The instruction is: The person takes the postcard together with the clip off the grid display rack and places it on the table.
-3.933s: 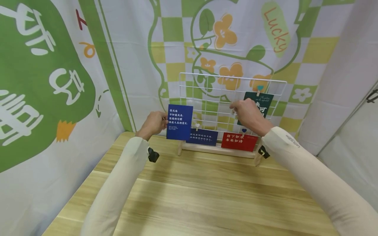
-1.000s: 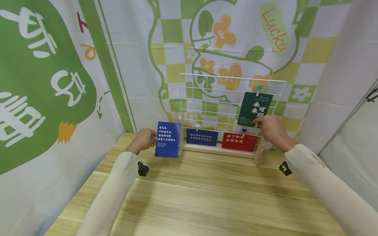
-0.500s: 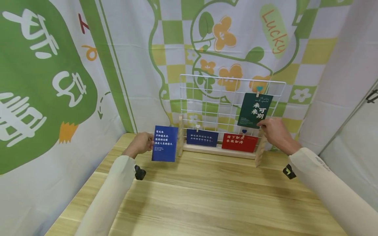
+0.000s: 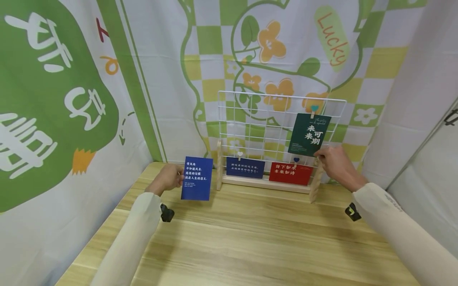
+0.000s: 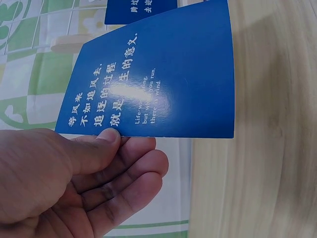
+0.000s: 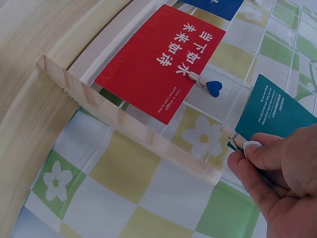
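Note:
My left hand (image 4: 167, 177) pinches a blue postcard (image 4: 196, 178) by its left edge, thumb in front, and holds it upright left of the white wire grid (image 4: 264, 123). White writing covers its front in the left wrist view. My right hand (image 4: 335, 162) is at the lower right corner of a green card (image 4: 309, 134), which hangs from a teal heart clip (image 4: 314, 109). In the right wrist view the thumb and forefinger pinch a small wooden clothespin (image 6: 235, 138) with a white heart, its tip at that card's corner.
Low on the grid hang a dark blue card (image 4: 245, 167) under a white heart clip (image 4: 239, 154) and a red card (image 4: 290, 174) under a dark blue heart clip (image 4: 296, 160). Wooden feet (image 4: 219, 165) support the grid on the table (image 4: 264, 238). Printed curtains (image 4: 161, 71) stand behind.
My left hand has moved left and down with the blue postcard, away from the grid. The right hand has gone from the grid's middle to the green card's lower right corner.

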Tool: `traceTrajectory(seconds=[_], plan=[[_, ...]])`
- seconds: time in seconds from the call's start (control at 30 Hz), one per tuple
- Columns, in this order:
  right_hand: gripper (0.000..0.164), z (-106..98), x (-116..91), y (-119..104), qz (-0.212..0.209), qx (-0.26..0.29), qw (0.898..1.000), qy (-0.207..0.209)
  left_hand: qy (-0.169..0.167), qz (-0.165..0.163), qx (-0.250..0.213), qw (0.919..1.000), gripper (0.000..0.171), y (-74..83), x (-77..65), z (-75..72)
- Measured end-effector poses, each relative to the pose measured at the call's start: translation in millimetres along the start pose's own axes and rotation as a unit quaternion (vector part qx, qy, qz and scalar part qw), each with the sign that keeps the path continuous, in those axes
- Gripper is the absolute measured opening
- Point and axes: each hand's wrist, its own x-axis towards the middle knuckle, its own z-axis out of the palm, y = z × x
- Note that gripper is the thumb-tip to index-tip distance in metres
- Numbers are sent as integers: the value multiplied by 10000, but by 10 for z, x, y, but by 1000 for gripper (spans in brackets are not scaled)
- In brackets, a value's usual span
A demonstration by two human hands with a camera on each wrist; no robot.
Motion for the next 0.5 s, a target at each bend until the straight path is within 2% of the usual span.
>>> traceTrajectory(seconds=[0.23,0.5], plan=[[20,4,-40,39,125,-21,9999,-111,12,55,272,9996,16,-40,-33,2],[23,9,-60,62,142,-48,9996,-226,-36,90,286,9995,17,-104,-60,6]])
